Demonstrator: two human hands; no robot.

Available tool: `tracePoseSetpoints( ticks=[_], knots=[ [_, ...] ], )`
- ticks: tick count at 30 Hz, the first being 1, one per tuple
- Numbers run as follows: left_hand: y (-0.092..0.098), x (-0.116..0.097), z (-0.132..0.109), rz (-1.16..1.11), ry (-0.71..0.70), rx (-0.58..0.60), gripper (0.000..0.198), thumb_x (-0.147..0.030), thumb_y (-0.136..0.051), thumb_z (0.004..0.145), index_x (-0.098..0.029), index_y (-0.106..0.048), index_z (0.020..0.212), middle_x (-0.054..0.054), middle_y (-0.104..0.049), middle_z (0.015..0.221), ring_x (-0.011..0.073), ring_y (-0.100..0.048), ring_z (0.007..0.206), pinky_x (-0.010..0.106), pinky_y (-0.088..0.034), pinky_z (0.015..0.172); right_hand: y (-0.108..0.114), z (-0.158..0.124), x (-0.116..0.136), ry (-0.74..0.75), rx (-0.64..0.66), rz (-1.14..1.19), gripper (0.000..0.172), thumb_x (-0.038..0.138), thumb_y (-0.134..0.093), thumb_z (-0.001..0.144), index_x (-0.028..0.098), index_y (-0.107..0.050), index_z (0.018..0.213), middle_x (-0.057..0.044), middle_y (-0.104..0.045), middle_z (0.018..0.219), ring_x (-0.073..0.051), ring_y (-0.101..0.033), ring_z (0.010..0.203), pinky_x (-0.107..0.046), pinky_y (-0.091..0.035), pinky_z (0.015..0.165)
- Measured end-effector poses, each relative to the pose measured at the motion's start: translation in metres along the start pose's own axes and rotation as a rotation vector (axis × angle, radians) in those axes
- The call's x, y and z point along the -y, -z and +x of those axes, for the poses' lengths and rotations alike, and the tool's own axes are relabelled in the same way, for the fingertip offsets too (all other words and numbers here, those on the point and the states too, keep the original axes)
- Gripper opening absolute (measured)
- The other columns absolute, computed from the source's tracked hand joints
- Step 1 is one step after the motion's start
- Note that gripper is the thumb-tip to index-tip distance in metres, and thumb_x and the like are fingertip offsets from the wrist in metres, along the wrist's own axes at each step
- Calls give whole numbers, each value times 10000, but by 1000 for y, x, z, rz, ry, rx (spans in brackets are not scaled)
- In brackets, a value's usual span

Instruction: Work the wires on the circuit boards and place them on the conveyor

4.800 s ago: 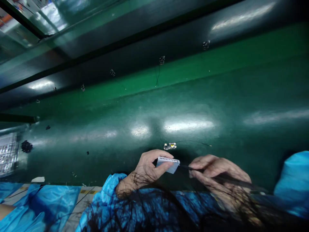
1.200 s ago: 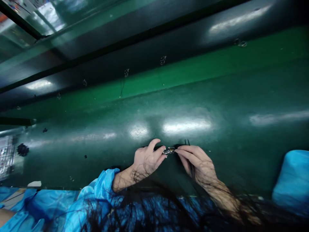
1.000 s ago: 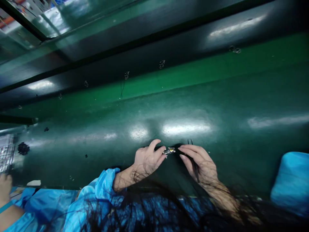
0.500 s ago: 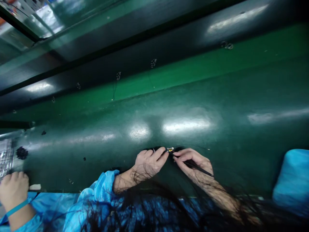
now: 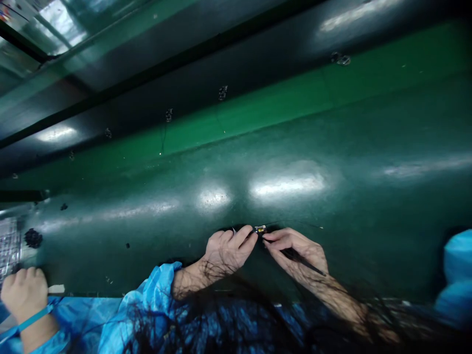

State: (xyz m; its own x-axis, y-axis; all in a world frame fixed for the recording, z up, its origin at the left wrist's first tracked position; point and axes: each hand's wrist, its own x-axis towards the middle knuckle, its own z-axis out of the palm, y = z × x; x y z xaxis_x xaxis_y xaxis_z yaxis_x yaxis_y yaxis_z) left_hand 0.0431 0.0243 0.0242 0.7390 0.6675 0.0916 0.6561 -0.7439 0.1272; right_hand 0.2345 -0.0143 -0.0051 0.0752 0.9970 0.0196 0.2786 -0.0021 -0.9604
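Note:
A tiny circuit board (image 5: pixel 260 229) with a yellow part lies on the dark green bench top (image 5: pixel 332 206) near its front edge. My left hand (image 5: pixel 227 250) pinches the board's left end with thumb and forefinger. My right hand (image 5: pixel 295 248) holds black tweezers (image 5: pixel 302 259) and works their tips at the board's right end. A thin dark wire (image 5: pixel 295 223) runs right from the board. Both forearms come out of blue sleeves, and strands of dark hair hang across the bottom of the view.
Behind the bench runs a brighter green conveyor belt (image 5: pixel 280 103) carrying several small boards, such as one (image 5: pixel 222 92). At far left are a clear parts tray (image 5: pixel 9 243), a black lump (image 5: pixel 33 238) and a co-worker's hand (image 5: pixel 22 294) with a blue wrist strap.
My right hand has turned the tweezers from pointing away to tips on the board. The white pad from the oldest frame is gone. A co-worker's hand has come in at lower left.

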Motion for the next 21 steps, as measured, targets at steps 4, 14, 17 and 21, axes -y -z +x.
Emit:
tracePoseSetpoints(
  ticks=[4,14,17,21],
  knots=[
    [0,0,0,1,1,1,300,-89,-646,856,-282,-712,1075,-77,-773,1100,98,-632,635,284,-491,536,0,0,0,5,-4,4,105,166,-663,698,261,-626,675,43,-674,805,-80,-674,691,-190,-558,670],
    [-2,-1,0,18,6,-15,265,-111,-617,899,-296,-723,1055,-91,-775,1078,90,-619,613,276,-477,526,0,1,2,24,-13,-3,105,147,-663,696,233,-615,660,37,-670,794,-64,-670,688,-157,-539,669],
    [-2,-1,0,24,13,-15,266,-113,-626,894,-300,-722,1057,-96,-775,1069,90,-612,610,274,-481,525,0,1,2,30,-19,-11,112,141,-658,702,239,-612,673,40,-670,795,-60,-668,690,-157,-534,684],
    [-2,-1,0,25,12,-14,272,-112,-628,890,-299,-719,1065,-100,-773,1068,87,-612,614,272,-487,527,1,2,3,44,-1,-6,125,130,-661,696,245,-611,686,36,-671,808,-64,-673,698,-162,-540,688]
  ],
)
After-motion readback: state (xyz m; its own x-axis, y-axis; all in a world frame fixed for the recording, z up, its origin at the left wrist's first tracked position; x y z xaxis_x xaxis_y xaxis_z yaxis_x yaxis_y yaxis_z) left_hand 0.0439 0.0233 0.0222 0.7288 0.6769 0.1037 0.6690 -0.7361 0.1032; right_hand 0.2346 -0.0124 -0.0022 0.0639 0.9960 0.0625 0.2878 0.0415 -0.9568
